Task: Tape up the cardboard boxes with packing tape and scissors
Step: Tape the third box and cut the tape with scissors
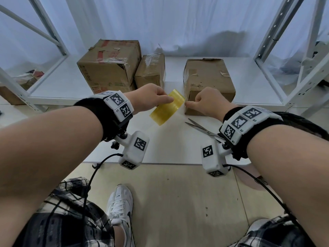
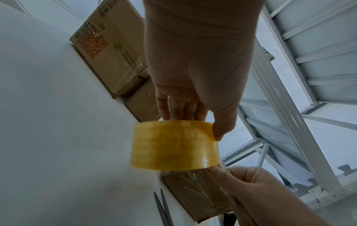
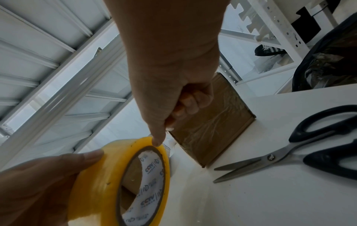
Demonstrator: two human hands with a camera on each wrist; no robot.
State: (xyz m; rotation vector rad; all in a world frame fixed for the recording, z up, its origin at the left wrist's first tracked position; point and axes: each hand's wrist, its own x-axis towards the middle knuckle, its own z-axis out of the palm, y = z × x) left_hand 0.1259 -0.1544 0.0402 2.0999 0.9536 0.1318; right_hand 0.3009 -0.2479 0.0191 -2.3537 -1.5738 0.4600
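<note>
Mid-air, L hand clamped on tape roll, R hand fingers curled, pinching its edge.

— What's holding everything?
— A white table.
— What sits on it?
— Three cardboard boxes. A big box at the back left, a small box touching its right side, and a third box to the right, apart from those two.
— Anything nearer?
— Scissors, lying flat with blades slightly parted, just in front of the third box.
</note>
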